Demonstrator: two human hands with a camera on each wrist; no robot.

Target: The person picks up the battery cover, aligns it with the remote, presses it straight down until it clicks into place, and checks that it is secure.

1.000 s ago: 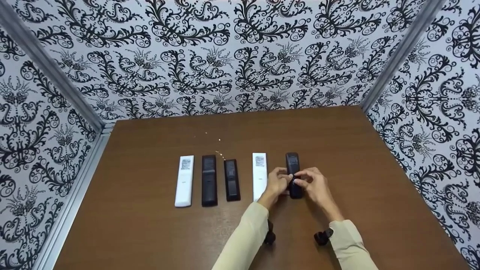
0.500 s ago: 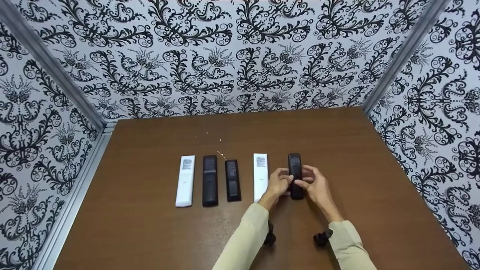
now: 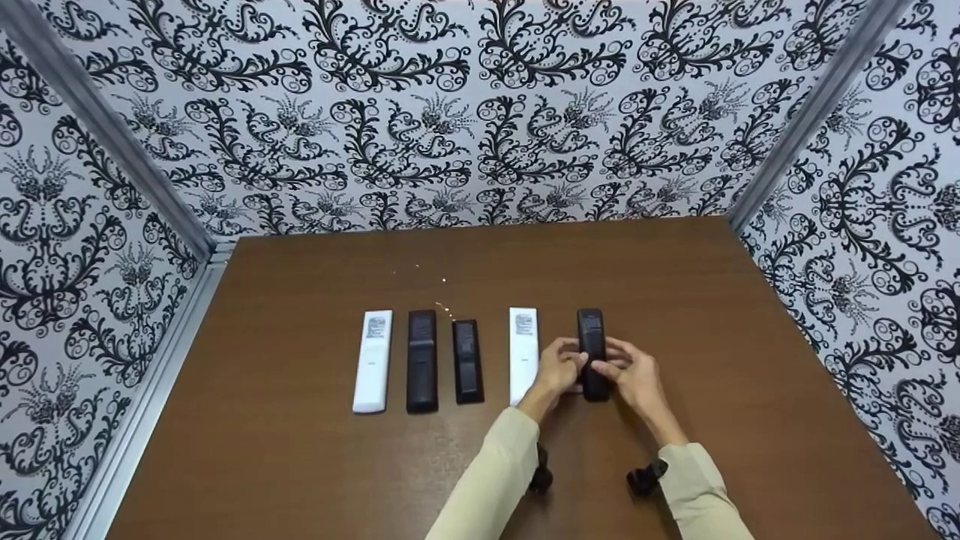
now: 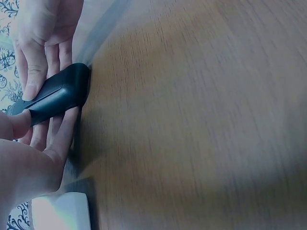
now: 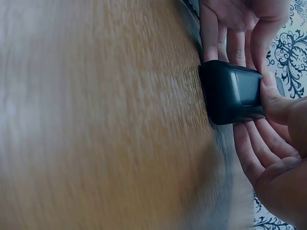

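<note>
Both hands hold a black remote control (image 3: 592, 330), back side up, at the right end of a row of remotes. My left hand (image 3: 559, 367) grips its left edge, thumb on top and fingers along the side. From the other side my right hand (image 3: 636, 375) holds it the same way, its thumb on the back cover. In the left wrist view the remote (image 4: 62, 93) shows its rounded end low over the wood, with fingers reaching beneath it. The right wrist view shows that end of the remote (image 5: 225, 93) between both sets of fingers.
Left of the hands lies a white remote (image 3: 523, 349), close by my left wrist. Farther left are a small black remote (image 3: 468, 364), a larger black remote (image 3: 421, 367) and another white remote (image 3: 372, 367). Patterned walls enclose the brown table (image 3: 300, 465).
My right fingers have moved from the top of the remote to its right side, leaving the thumb on the cover. The left hand keeps its grip.
</note>
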